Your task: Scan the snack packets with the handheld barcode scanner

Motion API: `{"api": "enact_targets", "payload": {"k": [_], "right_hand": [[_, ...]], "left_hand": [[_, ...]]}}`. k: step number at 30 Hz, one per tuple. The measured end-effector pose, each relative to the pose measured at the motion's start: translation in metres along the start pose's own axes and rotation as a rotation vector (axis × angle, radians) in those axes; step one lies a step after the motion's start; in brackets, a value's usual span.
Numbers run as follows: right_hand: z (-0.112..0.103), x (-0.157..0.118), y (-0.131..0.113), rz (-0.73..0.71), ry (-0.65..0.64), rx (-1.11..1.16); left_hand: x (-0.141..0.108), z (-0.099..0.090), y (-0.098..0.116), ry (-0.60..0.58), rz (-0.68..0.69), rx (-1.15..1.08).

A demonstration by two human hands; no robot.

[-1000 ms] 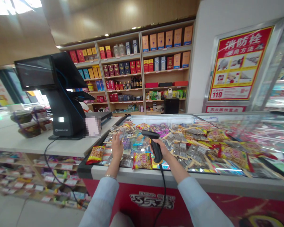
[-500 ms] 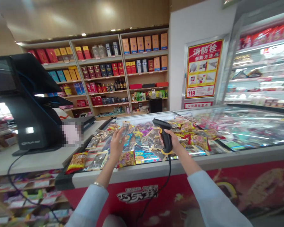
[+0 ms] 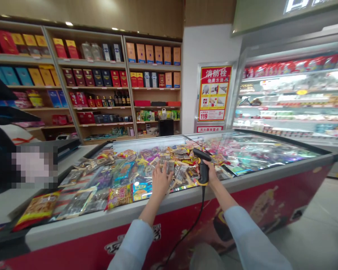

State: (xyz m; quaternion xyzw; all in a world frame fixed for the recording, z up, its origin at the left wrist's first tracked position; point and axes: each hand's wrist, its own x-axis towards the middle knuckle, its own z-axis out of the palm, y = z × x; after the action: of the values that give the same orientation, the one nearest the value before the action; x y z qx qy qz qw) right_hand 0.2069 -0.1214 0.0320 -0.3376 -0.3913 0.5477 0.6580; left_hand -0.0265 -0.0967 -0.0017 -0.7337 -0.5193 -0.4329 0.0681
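Note:
My right hand (image 3: 212, 175) is wrapped round the grip of a black barcode scanner (image 3: 204, 170), held upright over the freezer with its cable hanging down the front. My left hand (image 3: 160, 182) reaches over the snack packets with its fingers spread, close to a clear packet (image 3: 168, 165); whether the fingertips touch it I cannot tell. Many snack packets lie on the glass-topped freezer (image 3: 86, 217). Near its front edge are a red and yellow noodle snack packet (image 3: 119, 195) and a blue packet (image 3: 141, 191). A larger yellow and red packet (image 3: 38, 208) lies at the front left corner.
A counter (image 3: 73, 159) with a black till machine (image 3: 0, 157) adjoins the freezer on the left. Behind stand shelves (image 3: 98, 88) of boxed goods and bottles. A fire hydrant poster (image 3: 214, 93) hangs on the wall, and a lit chiller (image 3: 295, 93) stands at the right.
My view has turned right. My left hand has shifted right across the packets, its fingers now spread and lower. My right hand still grips the scanner, now further right over the freezer.

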Motion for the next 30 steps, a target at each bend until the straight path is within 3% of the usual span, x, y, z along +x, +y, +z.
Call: {"api": "enact_targets", "payload": {"k": [6,23,30], "right_hand": [[-0.003,-0.001,0.013,0.043,0.024,-0.043],[-0.001,-0.001,0.012,0.103,0.050,-0.062],[-0.003,0.000,0.015,0.079,0.083,-0.060]], "left_hand": [[-0.004,0.001,-0.003,-0.031,0.008,-0.009],[-0.003,0.007,-0.010,-0.040,-0.019,-0.100],[-0.003,-0.001,-0.007,-0.081,0.014,-0.056]]}}
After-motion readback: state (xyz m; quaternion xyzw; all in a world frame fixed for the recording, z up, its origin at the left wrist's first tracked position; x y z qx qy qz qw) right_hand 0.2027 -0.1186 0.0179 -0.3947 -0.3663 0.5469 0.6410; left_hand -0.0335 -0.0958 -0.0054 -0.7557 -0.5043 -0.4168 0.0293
